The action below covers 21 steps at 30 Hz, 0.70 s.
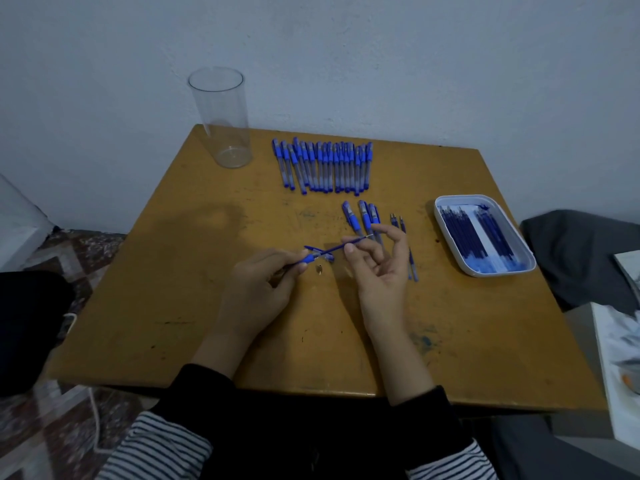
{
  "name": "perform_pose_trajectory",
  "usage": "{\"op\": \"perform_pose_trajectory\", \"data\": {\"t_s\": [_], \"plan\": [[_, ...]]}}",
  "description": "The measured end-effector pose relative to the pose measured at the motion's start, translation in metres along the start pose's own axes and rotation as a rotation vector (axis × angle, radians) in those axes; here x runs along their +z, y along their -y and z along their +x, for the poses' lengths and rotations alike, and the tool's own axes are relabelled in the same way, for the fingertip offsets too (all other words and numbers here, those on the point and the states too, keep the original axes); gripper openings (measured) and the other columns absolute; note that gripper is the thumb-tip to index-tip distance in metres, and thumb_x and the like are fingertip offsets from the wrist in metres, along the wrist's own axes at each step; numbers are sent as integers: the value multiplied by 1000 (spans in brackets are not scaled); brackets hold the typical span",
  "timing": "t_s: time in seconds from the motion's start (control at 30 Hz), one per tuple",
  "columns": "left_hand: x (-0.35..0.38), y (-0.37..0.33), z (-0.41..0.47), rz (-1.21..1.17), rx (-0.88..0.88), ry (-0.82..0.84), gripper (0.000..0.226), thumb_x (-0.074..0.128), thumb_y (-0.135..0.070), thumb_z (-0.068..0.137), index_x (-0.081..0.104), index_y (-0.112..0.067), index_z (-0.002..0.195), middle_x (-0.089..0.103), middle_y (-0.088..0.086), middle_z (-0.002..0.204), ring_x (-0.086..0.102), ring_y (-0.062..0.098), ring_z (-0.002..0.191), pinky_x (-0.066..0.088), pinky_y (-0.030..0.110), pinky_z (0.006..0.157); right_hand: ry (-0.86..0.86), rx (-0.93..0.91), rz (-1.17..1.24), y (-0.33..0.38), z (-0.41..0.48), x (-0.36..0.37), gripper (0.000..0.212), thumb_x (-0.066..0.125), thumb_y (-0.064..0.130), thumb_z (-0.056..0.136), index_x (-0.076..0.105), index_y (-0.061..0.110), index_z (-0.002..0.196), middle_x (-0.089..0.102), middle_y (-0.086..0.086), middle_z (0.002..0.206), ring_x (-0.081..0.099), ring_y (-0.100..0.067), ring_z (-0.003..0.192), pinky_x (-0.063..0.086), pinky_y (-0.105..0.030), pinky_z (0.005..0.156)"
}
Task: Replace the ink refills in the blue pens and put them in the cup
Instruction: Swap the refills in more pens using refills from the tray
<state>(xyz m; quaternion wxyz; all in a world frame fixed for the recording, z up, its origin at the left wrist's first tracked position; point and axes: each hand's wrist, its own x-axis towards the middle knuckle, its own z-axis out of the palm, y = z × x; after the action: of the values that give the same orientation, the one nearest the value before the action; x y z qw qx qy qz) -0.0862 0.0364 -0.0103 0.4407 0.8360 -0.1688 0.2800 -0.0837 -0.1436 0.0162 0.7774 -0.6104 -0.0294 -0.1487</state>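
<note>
My left hand (263, 282) grips a blue pen barrel (306, 259) by its grip end. My right hand (377, 268) pinches a thin blue ink refill (337, 248) near its tip; the refill runs into the barrel's open end. A small metal pen tip (320, 270) lies on the table between my hands, with a blue cap (313, 250) just behind the barrel. A row of several blue pens (323, 166) lies at the back. The clear cup (223, 117) stands empty at the back left.
A white tray (519, 258) with several dark blue refills sits at the right. Three capped pens (362, 220) and loose refills (410, 258) lie behind my right hand. The wooden table (173, 306) has dark cloth beyond its right edge.
</note>
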Motion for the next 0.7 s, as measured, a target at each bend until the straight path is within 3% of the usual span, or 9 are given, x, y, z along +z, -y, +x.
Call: {"op": "perform_pose_trajectory", "data": {"t_s": [0.1, 0.2, 0.47, 0.7], "plan": [[-1, 0, 0, 0, 13, 17, 15, 77, -7, 89, 78, -10, 104, 76, -6, 103, 70, 5, 96, 57, 27, 79, -24, -102, -210, -3, 0, -2, 17, 63, -3, 92, 68, 5, 106, 71, -5, 97, 66, -14, 90, 52, -22, 78], [-2, -1, 1, 3, 17, 31, 17, 77, -6, 88, 78, -10, 104, 75, -6, 103, 69, 3, 96, 56, 23, 81, -95, -86, -268, -5, -2, -3, 15, 62, 4, 95, 72, 8, 105, 72, 2, 100, 66, -11, 95, 53, -22, 80], [2, -1, 4, -23, -12, 39, 17, 77, -6, 88, 78, -10, 104, 75, -6, 102, 69, 4, 95, 54, 22, 81, -183, -21, -118, 3, 4, -6, 20, 65, 1, 92, 67, 4, 112, 72, -3, 103, 70, -19, 99, 58, -38, 89], [9, -9, 11, -53, -60, 56, 19, 77, -8, 89, 78, -12, 107, 75, -9, 101, 69, 5, 92, 55, 25, 81, -317, 75, 18, 17, 18, -28, 29, 61, 1, 94, 65, 12, 121, 70, -3, 111, 67, -13, 103, 55, -31, 93]]}}
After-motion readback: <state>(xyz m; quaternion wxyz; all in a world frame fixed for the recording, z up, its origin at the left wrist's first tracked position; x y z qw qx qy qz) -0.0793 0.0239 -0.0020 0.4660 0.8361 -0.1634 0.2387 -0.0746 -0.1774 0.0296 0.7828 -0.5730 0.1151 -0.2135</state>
